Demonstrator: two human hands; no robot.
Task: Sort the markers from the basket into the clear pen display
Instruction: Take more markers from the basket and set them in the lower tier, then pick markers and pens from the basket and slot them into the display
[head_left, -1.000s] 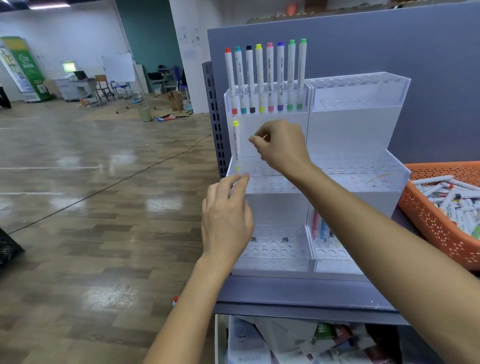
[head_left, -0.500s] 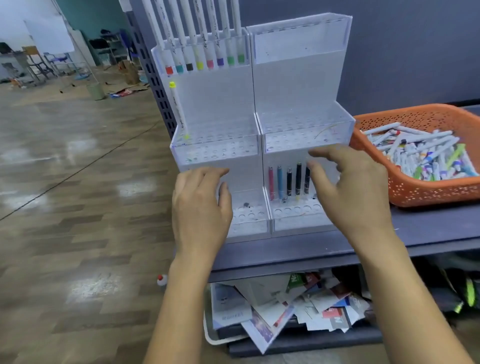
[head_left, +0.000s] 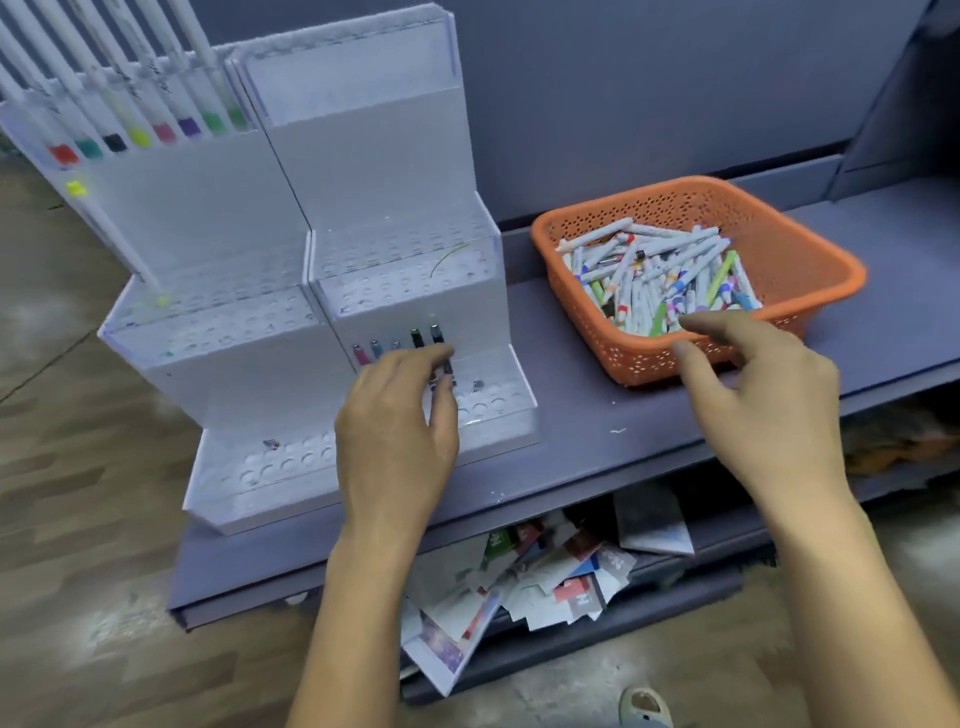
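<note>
Markers (head_left: 660, 280) are heaped in the basket (head_left: 810, 244) at two o'clock. The right hand (head_left: 763, 395) is held open and empty at its near rim, presumably for picking. The left hand (head_left: 395, 431) is set at the display (head_left: 374, 171), ten o'clock; any pinch cannot be told.

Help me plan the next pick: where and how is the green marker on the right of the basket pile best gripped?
Pinch the green marker mid-barrel from above, across its width: it lies slanted on top of the pile in the orange basket, long sides seemingly exposed.
</note>
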